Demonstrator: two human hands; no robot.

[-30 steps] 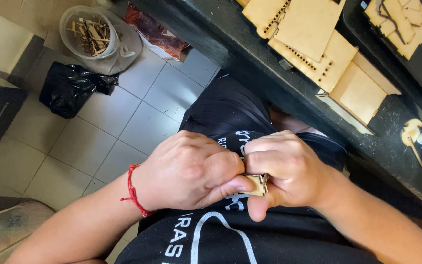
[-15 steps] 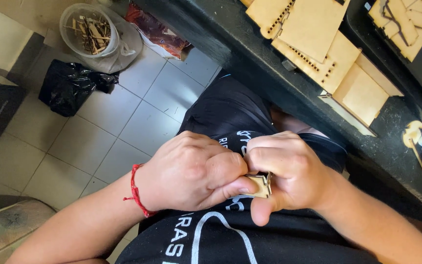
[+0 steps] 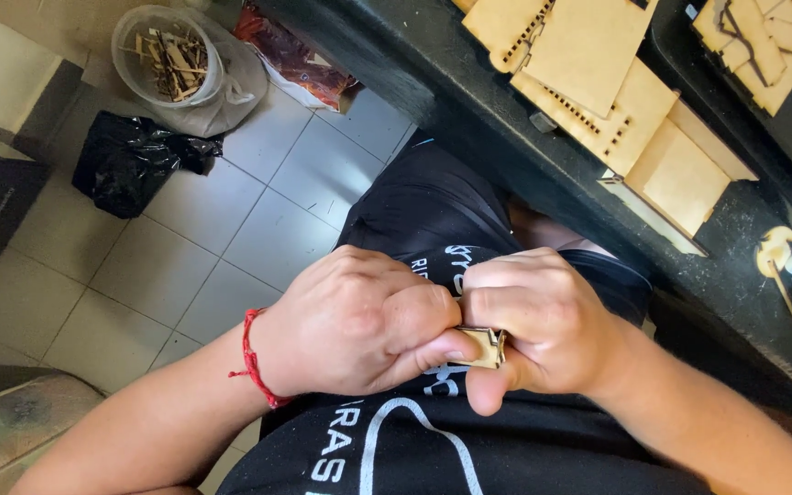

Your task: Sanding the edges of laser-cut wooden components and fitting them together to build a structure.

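Left hand [image 3: 355, 321], right hand [image 3: 543, 321], pinching wooden piece [image 3: 483, 346]

- Your worktop [image 3: 469, 101] is black, and pale laser-cut wooden panels [image 3: 598, 82] lie stacked on it.
- At its right end sit a small wooden disc [image 3: 775, 249] and a thin stick [image 3: 788, 298].
- The tiled floor [image 3: 258, 220] carries a black bag [image 3: 130, 165] and a tub of wood scraps [image 3: 169, 62].
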